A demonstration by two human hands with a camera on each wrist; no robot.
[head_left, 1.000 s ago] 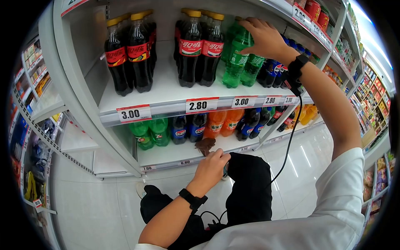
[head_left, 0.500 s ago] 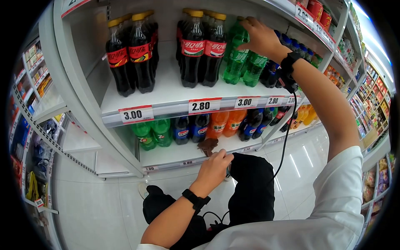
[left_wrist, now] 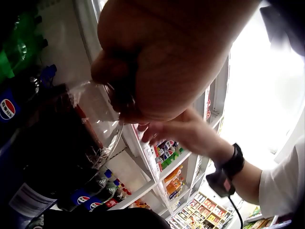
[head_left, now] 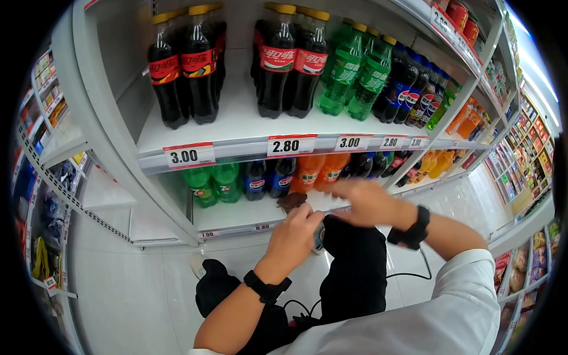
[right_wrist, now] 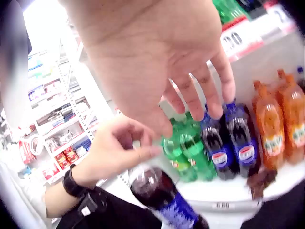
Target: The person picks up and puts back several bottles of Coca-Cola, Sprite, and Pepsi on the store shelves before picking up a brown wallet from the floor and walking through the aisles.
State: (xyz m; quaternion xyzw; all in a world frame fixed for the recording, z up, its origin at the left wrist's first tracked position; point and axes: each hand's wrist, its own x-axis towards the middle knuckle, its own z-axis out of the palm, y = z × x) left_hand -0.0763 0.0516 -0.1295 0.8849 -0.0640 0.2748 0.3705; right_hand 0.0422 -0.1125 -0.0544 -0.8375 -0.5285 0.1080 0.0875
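Between the front of the lower shelf point(head_left: 236, 220) and the seated or crouching person's dark-trousered knee point(head_left: 355, 260), the fingers of the left hand point(head_left: 290, 236) are curled in a narrow grip at the top of a blue-labelled bottle of dark soda point(right_wrist: 167, 198). The hand covers the cap; its exact finger contact cannot be read. The bottle is tilted, directly below that hand.

The right hand point(head_left: 370, 204) is just beside the left hand, fingers extended and moderately wide, holding nothing. Its outline is blurred in the head view; the right wrist view shows the fingers slightly separated.

Each wrist carries a black strap: left strap point(head_left: 267, 288), right strap point(head_left: 410, 229). A cable point(head_left: 423, 266) hangs near the right forearm.

Lower shelf, from the person's left: green 7UP bottles point(head_left: 226, 183), blue-labelled Pepsi bottles point(head_left: 279, 180), orange soda bottles point(head_left: 310, 173), then further dark soda bottles. A brown crumpled item point(head_left: 290, 202) lies before the Pepsi and orange bottles.

Upper shelf point(head_left: 236, 131), same order: two groups of yellow-capped, red-labelled Coca-Cola bottles point(head_left: 277, 62), green Sprite bottles point(head_left: 370, 80), blue-capped Pepsi bottles point(head_left: 399, 89). Price tags along its edge include 3.00 and 2.80.
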